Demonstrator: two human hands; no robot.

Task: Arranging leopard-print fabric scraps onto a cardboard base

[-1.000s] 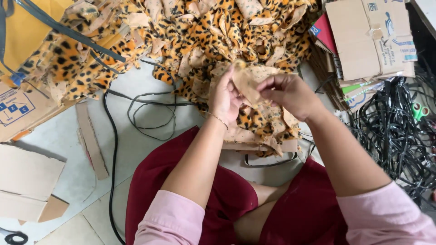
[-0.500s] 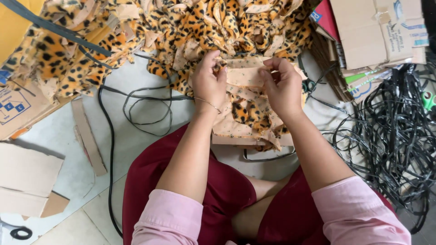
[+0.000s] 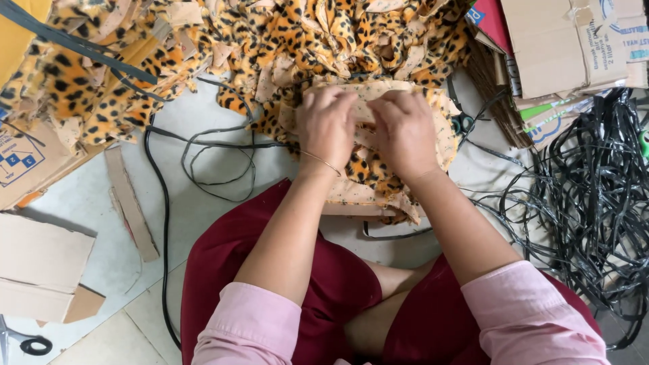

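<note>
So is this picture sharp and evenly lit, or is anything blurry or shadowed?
Head view: soft, even light, no glare; only a faint shadow under the cardboard strip. The left hand and right hand on the tan fabric piece look slightly soft, as does the leopard-print pile. The black strap tangle blurs towards the edge.

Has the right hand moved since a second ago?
Yes. The right hand has dropped from holding a fabric piece up to pressing it flat on the pile, closer to the left hand and farther from the cardboard boxes.
</note>
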